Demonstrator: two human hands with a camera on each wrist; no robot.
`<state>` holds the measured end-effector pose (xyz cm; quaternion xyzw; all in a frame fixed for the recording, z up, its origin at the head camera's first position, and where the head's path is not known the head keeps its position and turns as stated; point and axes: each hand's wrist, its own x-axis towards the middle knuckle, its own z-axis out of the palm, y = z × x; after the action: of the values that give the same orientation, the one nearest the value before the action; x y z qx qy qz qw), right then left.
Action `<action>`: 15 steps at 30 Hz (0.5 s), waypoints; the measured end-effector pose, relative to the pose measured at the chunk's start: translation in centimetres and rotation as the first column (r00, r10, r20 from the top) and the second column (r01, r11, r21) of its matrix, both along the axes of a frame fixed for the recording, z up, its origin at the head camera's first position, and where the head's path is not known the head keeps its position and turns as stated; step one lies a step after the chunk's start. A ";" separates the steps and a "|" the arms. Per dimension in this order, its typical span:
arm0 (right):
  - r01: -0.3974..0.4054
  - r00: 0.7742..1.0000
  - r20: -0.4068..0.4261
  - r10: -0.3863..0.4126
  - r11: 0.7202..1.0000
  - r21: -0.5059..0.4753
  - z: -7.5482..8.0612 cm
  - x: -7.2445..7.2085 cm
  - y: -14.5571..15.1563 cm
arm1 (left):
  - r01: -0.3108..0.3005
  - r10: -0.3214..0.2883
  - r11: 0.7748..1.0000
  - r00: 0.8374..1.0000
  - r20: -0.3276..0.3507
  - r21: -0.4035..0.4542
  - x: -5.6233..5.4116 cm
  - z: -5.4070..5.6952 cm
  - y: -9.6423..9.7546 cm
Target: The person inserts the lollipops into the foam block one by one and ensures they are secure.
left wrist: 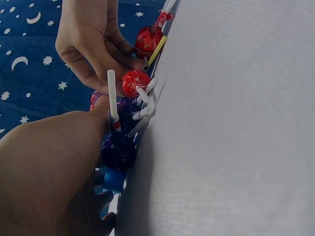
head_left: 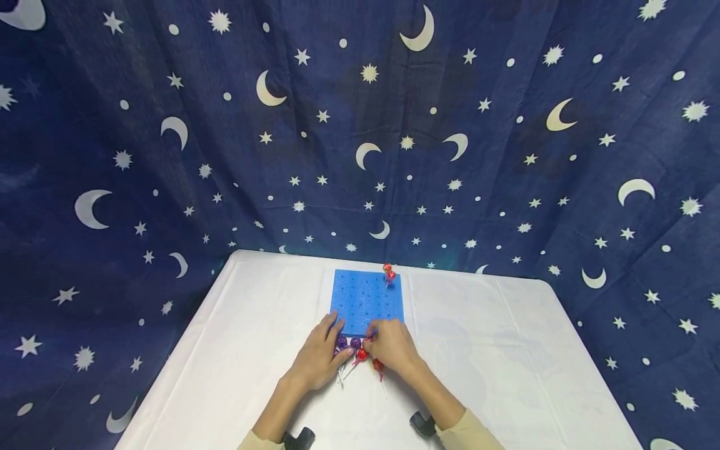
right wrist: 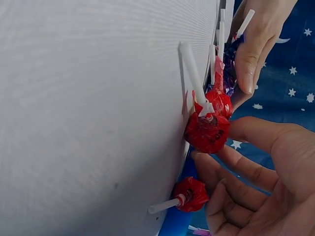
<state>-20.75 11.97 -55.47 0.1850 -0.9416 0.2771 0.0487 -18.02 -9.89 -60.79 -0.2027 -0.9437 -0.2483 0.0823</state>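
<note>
Red lollipops (head_left: 362, 354) and purple lollipops (head_left: 355, 343) are gathered in a small cluster between the two hands, just beside the near edge of a blue foam board (head_left: 368, 306). The purple ones are placed on the left, the red ones towards the right. White sticks (right wrist: 191, 71) are pointed mostly towards the near side, and a yellow stick (left wrist: 157, 51) is seen among the red ones in the left wrist view.

The left hand (head_left: 319, 357) is laid with its fingers extended and spread over the board's near left edge, while its thumb is held out at the purple lollipops. The right hand (head_left: 390, 344) is held at the board's near right corner, its fingers curled and its fingertips brought to the red lollipops; whether one is pinched there cannot be told.

Dark lettering is carried by a red wrapper (right wrist: 209, 130) in the right wrist view, but it is too blurred to be read.

At the board's far right corner, a red pair (head_left: 390, 275) is raised on sticks, and rows of small holes are seen across the blue surface. The board is set on a white-covered table (head_left: 270, 300), backed by a navy curtain (head_left: 315, 156) printed with pale moons, stars and dots. Beige sleeves (head_left: 469, 432) and black wrist devices (head_left: 423, 425) are worn on the arms.
</note>
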 end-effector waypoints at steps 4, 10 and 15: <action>-0.002 1.000 0.012 0.002 1.000 -0.019 0.0 0.0 0.1 | 0.002 -0.002 1.000 1.000 0.000 0.002 0.0 0.2 0.0; 0.017 0.999 0.038 -0.015 0.998 -0.057 0.4 -0.2 0.3 | -0.004 0.004 1.000 1.000 0.003 -0.006 0.1 0.3 -0.1; 0.045 0.999 0.020 -0.043 0.994 -0.096 0.6 -0.4 0.5 | -0.011 0.011 1.000 1.000 0.017 -0.013 0.2 0.3 0.0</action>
<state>-21.13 12.45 -54.83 0.1593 -0.9313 0.3229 0.0552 -17.82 -9.90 -60.51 -0.1958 -0.9470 -0.2435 0.0742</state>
